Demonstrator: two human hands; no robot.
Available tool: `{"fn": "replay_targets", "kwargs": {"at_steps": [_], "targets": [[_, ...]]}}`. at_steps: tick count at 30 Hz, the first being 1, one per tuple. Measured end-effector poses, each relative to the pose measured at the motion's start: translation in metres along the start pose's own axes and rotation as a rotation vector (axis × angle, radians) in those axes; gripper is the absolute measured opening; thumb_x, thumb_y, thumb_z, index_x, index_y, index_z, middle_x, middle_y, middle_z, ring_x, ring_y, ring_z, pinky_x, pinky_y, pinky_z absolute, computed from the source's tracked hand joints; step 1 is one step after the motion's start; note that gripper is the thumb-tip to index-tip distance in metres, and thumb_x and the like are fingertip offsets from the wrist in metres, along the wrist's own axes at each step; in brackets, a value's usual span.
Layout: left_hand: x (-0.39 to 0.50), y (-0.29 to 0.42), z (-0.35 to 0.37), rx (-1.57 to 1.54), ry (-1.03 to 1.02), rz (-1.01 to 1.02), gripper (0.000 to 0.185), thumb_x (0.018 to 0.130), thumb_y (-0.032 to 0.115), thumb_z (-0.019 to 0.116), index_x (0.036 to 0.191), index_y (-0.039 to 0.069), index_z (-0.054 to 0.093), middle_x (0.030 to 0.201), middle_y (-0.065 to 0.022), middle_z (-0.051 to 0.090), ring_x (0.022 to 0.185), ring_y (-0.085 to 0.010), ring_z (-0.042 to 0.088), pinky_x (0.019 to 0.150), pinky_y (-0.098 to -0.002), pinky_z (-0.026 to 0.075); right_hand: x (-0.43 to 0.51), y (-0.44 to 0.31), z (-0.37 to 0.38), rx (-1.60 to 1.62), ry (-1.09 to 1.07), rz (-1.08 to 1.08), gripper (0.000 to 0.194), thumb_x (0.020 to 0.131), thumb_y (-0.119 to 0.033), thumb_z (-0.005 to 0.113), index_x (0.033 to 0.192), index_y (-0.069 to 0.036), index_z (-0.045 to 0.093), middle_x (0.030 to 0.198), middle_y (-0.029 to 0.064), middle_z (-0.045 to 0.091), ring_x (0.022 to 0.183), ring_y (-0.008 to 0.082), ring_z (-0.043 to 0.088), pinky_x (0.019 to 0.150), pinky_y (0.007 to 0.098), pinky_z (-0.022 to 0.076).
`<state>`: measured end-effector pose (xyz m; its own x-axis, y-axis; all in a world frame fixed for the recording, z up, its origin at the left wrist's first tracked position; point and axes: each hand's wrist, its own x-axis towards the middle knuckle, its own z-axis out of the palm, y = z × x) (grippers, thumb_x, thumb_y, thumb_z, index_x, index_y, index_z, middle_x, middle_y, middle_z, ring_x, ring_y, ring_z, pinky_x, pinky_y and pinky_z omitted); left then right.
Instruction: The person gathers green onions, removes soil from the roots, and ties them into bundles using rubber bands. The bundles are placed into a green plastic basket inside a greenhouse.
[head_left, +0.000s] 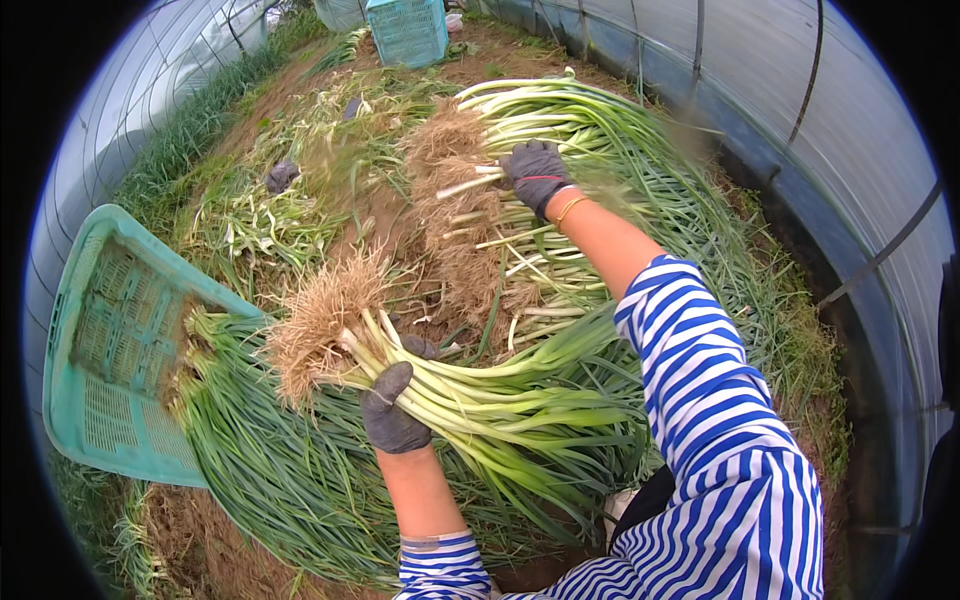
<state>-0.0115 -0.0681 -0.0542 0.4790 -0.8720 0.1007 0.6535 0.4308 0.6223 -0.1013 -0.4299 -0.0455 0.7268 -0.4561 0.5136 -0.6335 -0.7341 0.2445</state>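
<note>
My left hand (394, 409), in a dark grey glove, grips a bundle of green onions (450, 375) near the white stalks. The bundle's tan roots (326, 322) point to the upper left, and its green leaves spread to the right. My right hand (534, 174), also gloved, lies on the white stalks of a long pile of green onions (592, 120). Its fingers curl down over a few stalks; whether they grip any is hidden. The pile's roots (450, 142) face left.
A green plastic crate (135, 442) lies tilted at the left, with more green onions (262, 450) at its mouth. Stripped leaves (270, 225) litter the soil beyond. A turquoise crate (407, 34) stands at the far end. Plastic greenhouse walls (750, 75) curve along the sides.
</note>
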Motion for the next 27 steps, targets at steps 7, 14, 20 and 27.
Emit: {"fn": "replay_targets", "kwargs": {"at_steps": [7,14,20,27], "targets": [[0.002,-0.006,0.003,0.034,-0.053,0.060,0.070,0.065,0.011,0.065,0.128,-0.004,0.040,0.088,-0.0160,0.060,0.084,-0.0267,0.059,0.078,-0.0371,0.051,-0.060,-0.005,-0.062,-0.001,0.000,-0.377,0.014,0.081,-0.023,0.060,0.090,-0.012,0.057,0.088,0.0048,0.058,0.090,0.0243,0.055,0.097,0.0416,0.0389],[-0.007,-0.004,0.007,-0.101,-0.084,-0.062,0.048,0.063,0.005,0.063,0.108,-0.007,0.055,0.094,-0.0196,0.062,0.084,-0.0316,0.064,0.078,-0.0393,0.055,-0.103,-0.120,-0.132,0.585,0.281,-0.437,0.019,0.080,-0.025,0.062,0.090,-0.010,0.058,0.072,0.0089,0.053,0.070,0.0282,0.055,0.061,0.0406,0.0450],[-0.021,0.015,0.007,-0.090,0.024,0.020,0.045,0.063,0.007,0.063,0.104,-0.011,0.057,0.089,-0.0233,0.064,0.084,-0.0345,0.065,0.081,-0.0419,0.055,-0.094,-0.103,-0.159,0.727,-0.022,-0.527,0.031,0.088,-0.024,0.057,0.115,-0.010,0.056,0.078,0.0115,0.060,0.070,0.0298,0.059,0.063,0.0406,0.0465],[-0.039,0.049,0.012,-0.132,-0.080,0.128,0.043,0.066,0.010,0.062,0.104,-0.009,0.056,0.091,-0.0214,0.062,0.082,-0.0329,0.063,0.079,-0.0424,0.054,-0.117,-0.120,-0.194,0.907,-0.024,-0.477,0.037,0.088,-0.019,0.057,0.125,-0.013,0.052,0.077,0.0126,0.060,0.063,0.0321,0.058,0.058,0.0429,0.0458]]}}
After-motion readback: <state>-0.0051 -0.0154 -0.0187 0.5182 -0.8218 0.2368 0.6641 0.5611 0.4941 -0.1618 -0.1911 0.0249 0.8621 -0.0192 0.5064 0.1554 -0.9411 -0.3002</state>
